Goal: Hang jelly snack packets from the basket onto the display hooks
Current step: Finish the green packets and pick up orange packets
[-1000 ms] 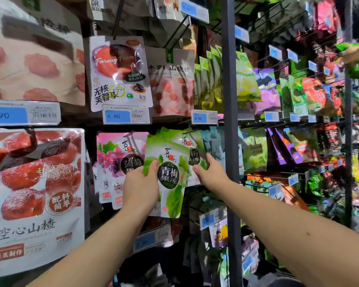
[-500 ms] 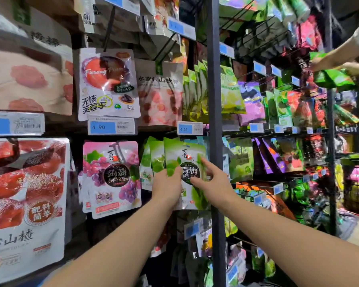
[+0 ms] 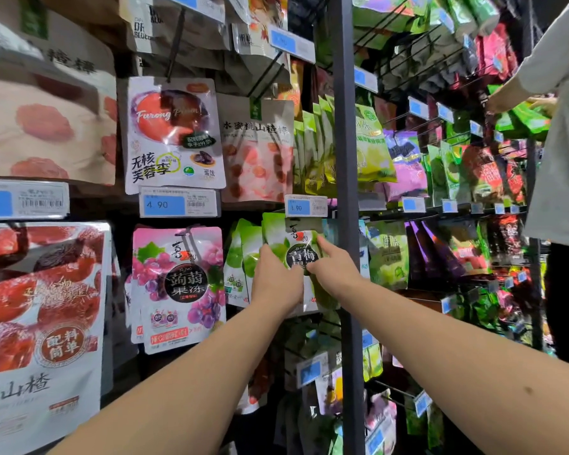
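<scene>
A green jelly snack packet [image 3: 284, 236] with a black round label hangs at the front of a row of like green packets [image 3: 240, 257], under a blue price tag [image 3: 304, 206]. My left hand [image 3: 276, 280] holds the packet's lower left side. My right hand [image 3: 334, 269] holds its right side, forefinger stretched up along the edge. The hook itself is hidden behind the tag and packet. A pink grape jelly packet [image 3: 178, 284] hangs to the left. No basket is in view.
A grey upright post [image 3: 345, 159] stands just right of my hands. Fruit snack bags fill hooks all around. Another person in a grey shirt [image 3: 562, 142] works at the rack on the far right, reaching toward green packets [image 3: 523, 119].
My hands have carried the green packet from in front of the pink one rightward and up onto the green row. The view has swung right, bringing the other person into sight.
</scene>
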A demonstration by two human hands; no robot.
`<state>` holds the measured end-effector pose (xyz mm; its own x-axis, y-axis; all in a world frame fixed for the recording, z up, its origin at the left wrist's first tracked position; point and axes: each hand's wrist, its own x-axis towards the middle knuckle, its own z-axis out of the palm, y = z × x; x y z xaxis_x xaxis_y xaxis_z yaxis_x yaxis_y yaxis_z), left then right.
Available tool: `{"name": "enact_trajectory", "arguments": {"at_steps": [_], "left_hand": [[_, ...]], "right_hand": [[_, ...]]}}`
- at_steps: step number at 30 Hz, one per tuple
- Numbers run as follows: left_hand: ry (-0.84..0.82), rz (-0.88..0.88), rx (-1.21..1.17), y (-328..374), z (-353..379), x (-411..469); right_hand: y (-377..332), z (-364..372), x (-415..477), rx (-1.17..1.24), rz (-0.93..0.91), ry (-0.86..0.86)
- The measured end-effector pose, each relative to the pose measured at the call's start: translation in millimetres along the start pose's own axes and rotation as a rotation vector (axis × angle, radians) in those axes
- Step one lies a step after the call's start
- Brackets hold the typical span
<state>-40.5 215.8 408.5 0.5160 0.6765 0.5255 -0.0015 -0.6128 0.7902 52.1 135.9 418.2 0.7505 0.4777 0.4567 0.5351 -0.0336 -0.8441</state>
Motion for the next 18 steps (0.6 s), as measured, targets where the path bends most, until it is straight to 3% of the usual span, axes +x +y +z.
{"name": "enact_trajectory", "arguments": {"at_steps": [11, 18], "left_hand": [[-0.008, 0.046, -0.014, -12, 4, -5], [0.106, 0.205, 0.315, -45, 5, -26]], "right_hand": [[12, 2, -9, -0.027, -0.023, 0.021], [35, 18, -38, -0.009, -0.021, -0.064]]}}
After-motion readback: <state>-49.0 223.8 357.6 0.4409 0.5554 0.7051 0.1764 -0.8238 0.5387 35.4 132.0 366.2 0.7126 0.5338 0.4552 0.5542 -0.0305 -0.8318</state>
